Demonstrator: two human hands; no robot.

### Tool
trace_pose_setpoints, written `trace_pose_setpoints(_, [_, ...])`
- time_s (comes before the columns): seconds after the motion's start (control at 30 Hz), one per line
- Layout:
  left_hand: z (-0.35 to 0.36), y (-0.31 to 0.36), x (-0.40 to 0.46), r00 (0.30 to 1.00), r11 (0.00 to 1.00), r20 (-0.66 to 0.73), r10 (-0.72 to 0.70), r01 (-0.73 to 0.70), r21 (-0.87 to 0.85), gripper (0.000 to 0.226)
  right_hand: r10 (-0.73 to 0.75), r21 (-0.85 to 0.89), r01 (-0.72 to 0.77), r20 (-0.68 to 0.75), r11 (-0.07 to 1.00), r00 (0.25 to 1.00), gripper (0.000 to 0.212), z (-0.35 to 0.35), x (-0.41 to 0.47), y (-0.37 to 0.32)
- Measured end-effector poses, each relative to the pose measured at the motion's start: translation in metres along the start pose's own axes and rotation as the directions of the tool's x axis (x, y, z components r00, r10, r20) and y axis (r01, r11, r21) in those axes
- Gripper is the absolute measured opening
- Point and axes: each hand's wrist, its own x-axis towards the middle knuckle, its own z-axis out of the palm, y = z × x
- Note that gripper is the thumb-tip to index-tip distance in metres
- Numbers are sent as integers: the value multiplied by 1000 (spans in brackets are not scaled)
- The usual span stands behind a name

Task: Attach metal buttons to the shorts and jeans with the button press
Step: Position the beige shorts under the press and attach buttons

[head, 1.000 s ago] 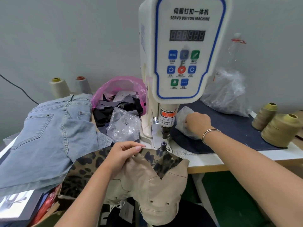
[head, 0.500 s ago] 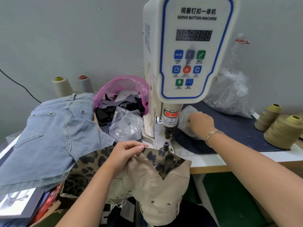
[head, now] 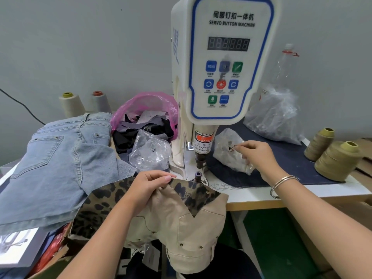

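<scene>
The step in hand looks like fetching a button. Right of centre in the frame, the right hand (head: 256, 156) pinches a small leopard-patterned button (head: 231, 149) between thumb and fingertips, just at the mouth of a clear plastic bag (head: 227, 150) lying on the dark cloth beside the button press (head: 221, 77). At lower centre, the left hand (head: 149, 188) grips the waistband of the beige shorts (head: 181, 220) with curled fingers, holding the leopard-lined flap up close to the lower die (head: 198, 175) at the base of the machine. The flap lies just beside the die, not yet over it (a metal stud already shows on the flap's right corner). The light blue jeans (head: 56, 164) lie heaped at the left of the frame, untouched.

Judging from this, the next move calls for carrying the button to the press head, seating it squarely, then sliding the waistband over the die, with fingers kept clear of the plunger.
</scene>
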Motion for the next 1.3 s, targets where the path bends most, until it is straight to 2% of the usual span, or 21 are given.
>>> trace_pose_setpoints(0.07, [0,0,0,1000,1000,-1,-4,4,-12,23,-67,97,64,23,993,998,12,-1,-14,-10])
trace_pose_setpoints(0.17, [0,0,1,1000,1000,-4,-18,18,-22,24,-155,224,117,160,968,975,19,11,-41,-19])
trace_pose_setpoints(0.33, [0,-1,0,1000,1000,2,-18,18,-14,20,-125,225,51,327,973,937,27,41,-66,-11])
trace_pose_setpoints(0.6, [-1,0,2,1000,999,2,-29,29,-23,18,-119,156,62,392,986,912,29,55,-69,-14])
trace_pose_setpoints(0.8, [0,0,1,1000,999,3,-17,17,-40,22,-25,209,-66,404,976,915,28,63,-72,-13])
trace_pose_setpoints(0.9, [0,0,1,1000,998,8,-20,20,-51,17,-13,202,-76,406,976,914,30,65,-73,-16])
trace_pose_setpoints(0.97, [1,1,0,1000,998,7,-19,19,-56,19,-25,188,-61,428,980,904,25,66,-74,-17])
trace_pose_setpoints(1.1, [1,1,0,1000,998,9,-17,18,-59,21,-58,239,-59,453,969,890,21,69,-76,-14])
trace_pose_setpoints(1.3, [1,2,0,1000,998,27,-11,12,-61,19,-59,352,-126,471,928,880,34,73,-79,-9])
